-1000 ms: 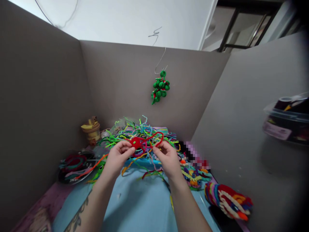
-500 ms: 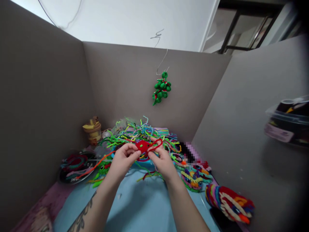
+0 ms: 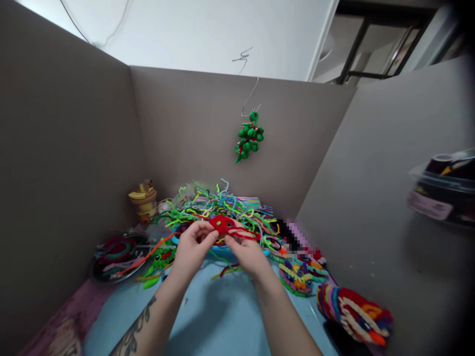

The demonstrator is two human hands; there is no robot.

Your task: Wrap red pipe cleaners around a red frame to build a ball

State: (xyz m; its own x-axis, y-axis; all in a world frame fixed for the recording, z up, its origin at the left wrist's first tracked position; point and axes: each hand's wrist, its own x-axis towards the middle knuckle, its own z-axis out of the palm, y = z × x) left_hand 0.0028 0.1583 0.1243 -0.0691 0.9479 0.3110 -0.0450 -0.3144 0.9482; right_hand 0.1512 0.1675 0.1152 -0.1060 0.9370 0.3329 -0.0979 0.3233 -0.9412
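My left hand [image 3: 197, 241] pinches the left side of a small red fuzzy piece [image 3: 221, 224] that has a green spot on it. At its right side, my right hand [image 3: 245, 249] is closed on a red pipe cleaner [image 3: 247, 234], whose loop lies across the fingers and reaches right. Both hands hover over the near edge of a blue tray [image 3: 222, 257], where a tangled heap of coloured pipe cleaners [image 3: 218, 200] lies. The fingertips partly hide where the red strand joins the red piece.
A round dark tray [image 3: 118, 272] with pipe cleaners sits left, near a green figure [image 3: 163, 258] and a tan cup [image 3: 144, 202]. Colourful woven pieces [image 3: 297, 277] and a striped roll [image 3: 354, 314] lie right. A green ornament [image 3: 250, 137] hangs on the back panel; a plastic tub [image 3: 441, 190] on the right one.
The red loop beside my right hand has dropped from standing up to lying lower and stretching right. My left hand keeps its pinch on the red piece.
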